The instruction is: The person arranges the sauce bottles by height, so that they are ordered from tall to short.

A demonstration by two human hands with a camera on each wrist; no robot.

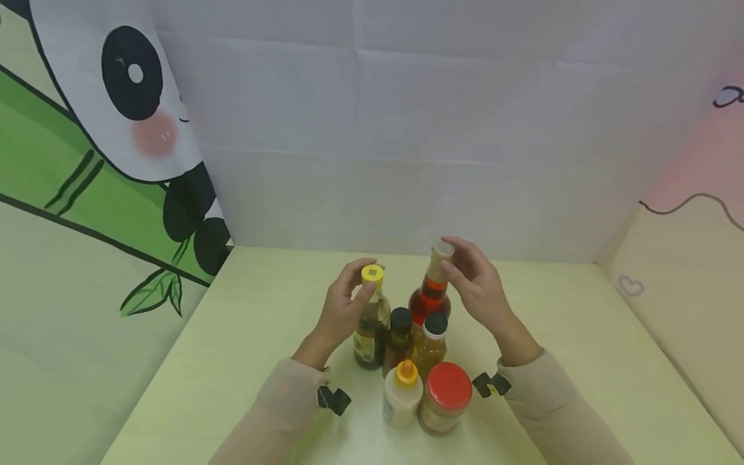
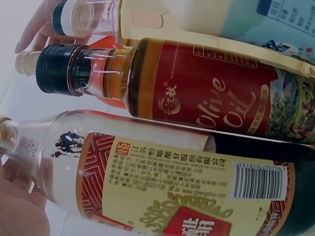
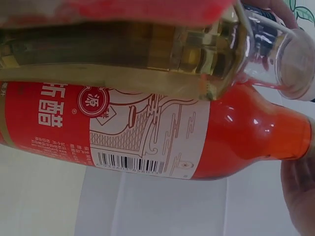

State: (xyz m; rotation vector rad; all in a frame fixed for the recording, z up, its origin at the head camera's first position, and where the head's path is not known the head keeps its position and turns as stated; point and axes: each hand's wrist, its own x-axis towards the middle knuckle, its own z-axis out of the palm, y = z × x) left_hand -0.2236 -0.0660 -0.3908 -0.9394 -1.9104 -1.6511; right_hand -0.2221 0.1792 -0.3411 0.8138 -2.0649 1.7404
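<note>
In the head view my left hand [image 1: 339, 309] holds a dark vinegar bottle [image 1: 372, 326] by its yellow cap [image 1: 372, 274], thumb in front and fingers behind. My right hand [image 1: 481, 290] grips the pale neck of a red vinegar bottle [image 1: 430, 302], which leans slightly. Between them stand a black-capped olive oil bottle [image 1: 398, 339] and a clear bottle of yellowish liquid [image 1: 430, 349]. The left wrist view shows the dark bottle's cream label [image 2: 162, 182] and the olive oil's red label [image 2: 206, 88]. In the right wrist view, a red-and-white label [image 3: 147, 132] faces the camera.
Nearest me, a white squeeze bottle [image 1: 401, 400] with an orange tip stands beside a red-lidded jar [image 1: 447, 394]. All the containers cluster on the pale yellow table [image 1: 261, 310]. A white back wall [image 1: 407, 194] and printed side walls enclose it.
</note>
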